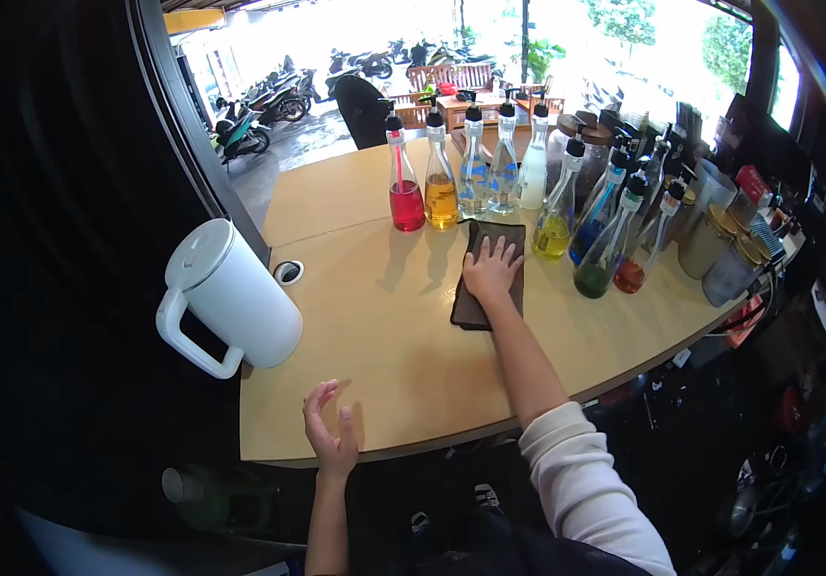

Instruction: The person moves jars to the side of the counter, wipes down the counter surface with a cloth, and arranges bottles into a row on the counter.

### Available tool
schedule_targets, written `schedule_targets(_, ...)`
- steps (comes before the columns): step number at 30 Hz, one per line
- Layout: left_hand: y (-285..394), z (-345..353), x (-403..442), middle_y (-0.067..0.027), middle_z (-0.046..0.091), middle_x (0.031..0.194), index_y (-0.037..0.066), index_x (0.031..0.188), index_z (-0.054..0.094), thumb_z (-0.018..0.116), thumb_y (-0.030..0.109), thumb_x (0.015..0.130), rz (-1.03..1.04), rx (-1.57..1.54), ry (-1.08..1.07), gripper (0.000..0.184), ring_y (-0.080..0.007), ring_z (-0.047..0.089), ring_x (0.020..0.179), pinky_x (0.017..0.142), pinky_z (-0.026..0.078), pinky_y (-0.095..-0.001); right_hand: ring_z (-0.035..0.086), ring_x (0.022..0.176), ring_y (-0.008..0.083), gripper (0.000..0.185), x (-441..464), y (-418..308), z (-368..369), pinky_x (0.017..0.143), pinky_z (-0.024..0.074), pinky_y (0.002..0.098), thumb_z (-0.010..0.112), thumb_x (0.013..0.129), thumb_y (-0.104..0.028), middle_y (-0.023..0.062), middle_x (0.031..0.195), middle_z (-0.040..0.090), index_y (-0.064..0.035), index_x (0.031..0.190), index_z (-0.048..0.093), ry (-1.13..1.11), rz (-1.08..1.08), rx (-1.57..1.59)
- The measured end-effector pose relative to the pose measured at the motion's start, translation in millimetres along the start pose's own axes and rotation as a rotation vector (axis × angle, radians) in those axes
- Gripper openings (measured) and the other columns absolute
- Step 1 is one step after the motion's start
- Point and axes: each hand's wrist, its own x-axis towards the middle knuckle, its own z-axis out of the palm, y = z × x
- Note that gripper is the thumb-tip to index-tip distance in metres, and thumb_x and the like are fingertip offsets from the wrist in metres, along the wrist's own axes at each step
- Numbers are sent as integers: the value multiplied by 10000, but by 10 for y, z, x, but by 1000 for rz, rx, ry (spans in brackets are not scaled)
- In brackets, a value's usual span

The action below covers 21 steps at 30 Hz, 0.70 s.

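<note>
Nearest us we listed one pale sleeve (590, 470), bunched on the right, and beyond it one folded dark brown cloth (474, 309), lying flat on the surface (365, 307) just left of the bottle of yellow liquid (552, 238). We judged the cloth light, soft, limp and unbreakable, best pressed under a flat palm or pinched at its near edge. We recorded the right hand (493, 273) palm down upon it, fingers spread, clasping nothing; the left hand (332, 432), half open with fingers curved, appeared empty, well apart from the cloth.
</note>
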Motion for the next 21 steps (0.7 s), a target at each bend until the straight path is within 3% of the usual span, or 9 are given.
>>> schedule_targets(1,26,4,1,-179,474,1221,-39,1312,334,488,123,908,-3,1,1,462,-267,475,1161,994,370,-400,187,1370,404,597,-53,-78,12,1085,128,585,352,925,-411,183,1493,229,-86,1424,315,19,52,-16)
schedule_targets(3,71,37,45,-175,476,1217,-41,1311,334,490,119,906,-7,0,16,463,-263,479,1157,991,373,-397,188,1358,437,579,-370,-273,79,1076,134,599,362,929,-396,198,1477,255,-83,1415,329,47,-94,-63)
schedule_targets(7,164,384,199,-183,506,1186,-42,1282,375,520,106,889,15,-115,47,444,-273,506,1118,967,399,-400,254,1352,365,536,-1282,-87,-199,1080,182,557,391,919,-432,147,1462,309,-154,1377,396,-126,-815,177)
schedule_targets(9,227,549,235,-179,505,1188,-36,1295,369,515,91,888,4,-196,13,451,-266,501,1136,965,402,-395,284,1345,324,530,-1286,308,-333,1082,199,533,413,906,-449,110,1451,341,-186,1366,415,-89,-758,188)
schedule_targets(13,304,762,197,-175,502,1195,-28,1298,373,515,87,887,36,-295,-1,450,-260,504,1141,963,406,-395,265,1351,338,531,-1320,1398,-684,1079,202,535,423,915,-431,110,1449,343,-180,1382,398,41,-393,66)
schedule_targets(17,316,743,192,-166,509,1191,-17,1301,375,514,90,889,25,-301,-37,448,-256,515,1125,956,412,-393,341,1306,350,510,-1601,2283,-1052,1077,243,507,476,894,-398,121,1413,387,-163,1345,443,29,-426,42)
schedule_targets(20,298,557,218,-163,514,1186,-15,1296,380,510,94,891,20,-273,5,439,-254,518,1120,948,416,-388,302,1315,396,488,-1556,2871,-1023,1076,194,554,441,921,-362,145,1431,356,-144,1357,431,259,-35,-61)
schedule_targets(21,290,480,226,-163,515,1184,-15,1292,384,508,95,892,20,-260,38,433,-254,518,1119,943,418,-386,272,1331,395,478,-1572,2808,-1032,1070,165,586,419,934,-346,128,1451,331,-162,1375,411,193,43,-63)
